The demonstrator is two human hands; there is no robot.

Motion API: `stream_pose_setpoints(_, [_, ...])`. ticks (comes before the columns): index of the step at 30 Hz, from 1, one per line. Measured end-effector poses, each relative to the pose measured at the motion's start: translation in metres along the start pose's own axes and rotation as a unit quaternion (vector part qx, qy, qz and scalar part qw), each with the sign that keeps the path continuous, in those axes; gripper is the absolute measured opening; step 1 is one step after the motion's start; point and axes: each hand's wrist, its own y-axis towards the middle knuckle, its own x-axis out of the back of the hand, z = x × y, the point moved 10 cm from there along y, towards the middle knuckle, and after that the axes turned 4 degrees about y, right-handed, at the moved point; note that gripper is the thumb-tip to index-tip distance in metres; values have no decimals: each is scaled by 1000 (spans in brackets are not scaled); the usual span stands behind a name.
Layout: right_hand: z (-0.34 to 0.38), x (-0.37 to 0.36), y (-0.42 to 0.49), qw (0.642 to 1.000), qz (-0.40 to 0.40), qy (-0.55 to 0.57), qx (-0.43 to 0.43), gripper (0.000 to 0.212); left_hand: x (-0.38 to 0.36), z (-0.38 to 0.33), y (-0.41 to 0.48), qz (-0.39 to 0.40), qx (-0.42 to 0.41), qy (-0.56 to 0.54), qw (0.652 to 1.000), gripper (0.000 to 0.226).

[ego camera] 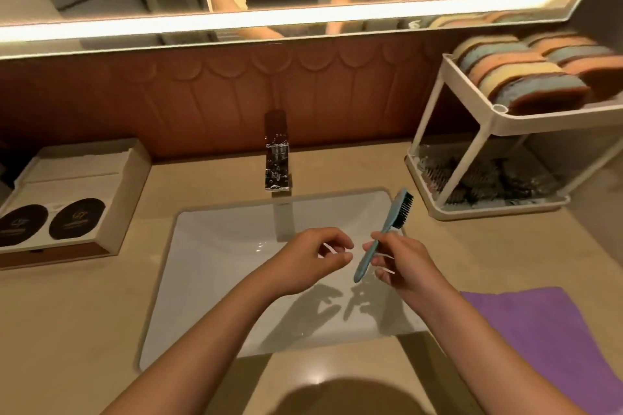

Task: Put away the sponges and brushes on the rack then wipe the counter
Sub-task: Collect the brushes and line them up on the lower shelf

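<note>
Item: brush (387, 232), blue handle, dark bristles, held over the sink (215, 236) in the right hand (401, 266); fingers clamped on the lower handle, bristle end pointing up and toward the rack (472, 118). Left hand (313, 256): empty, fingers loosely curled with tips apart, just beside the brush handle but not touching it. Rack: two-tier, pale plastic, standing on the counter (84, 313) to the right of the sink. Upper tier: sponges (526, 74), multicoloured, packed in rows on edge and filling the shelf. Lower tier: a pile of dark-bristled items, apparently brushes (488, 178), seen through the frame; individual pieces cannot be told apart. Cloth (546, 337): purple, lying flat on the counter at the right, near the front edge, untouched. Faucet (278, 158): chrome, behind the sink, no water seen running. Tray (67, 192): left of the sink, holding two dark round items, not part of the task. Status, as judged: the sponges appear stowed; no loose sponge or brush shows on the counter or in the sink; the held brush looks to be the last one out. Remaining: carry the brush right and set it on the lower tier, then take up the cloth and wipe the counter. The wiping stage shows no sign of having begun.
</note>
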Motion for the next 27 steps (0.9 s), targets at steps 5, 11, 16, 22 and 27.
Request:
stream_pose_setpoints(5, [12,82,23,998,-60,-26,3,28,-25,-19,49,9,56,-119,991,22])
stream_pose_setpoints(11, [41,168,54,992,-118,-27,27,30,-60,-54,118,4,74,-130,989,41])
stream_pose_setpoints(16, [73,217,87,985,-160,-65,29,32,-75,-98,176,-54,-1,-91,994,63])
stream_pose_setpoints(22, [111,262,124,968,-207,-125,63,25,-91,-118,215,-110,-62,-12,992,41])
stream_pose_setpoints(27, [142,286,148,924,-234,-288,96,33,-92,-113,224,-150,-73,83,982,26])
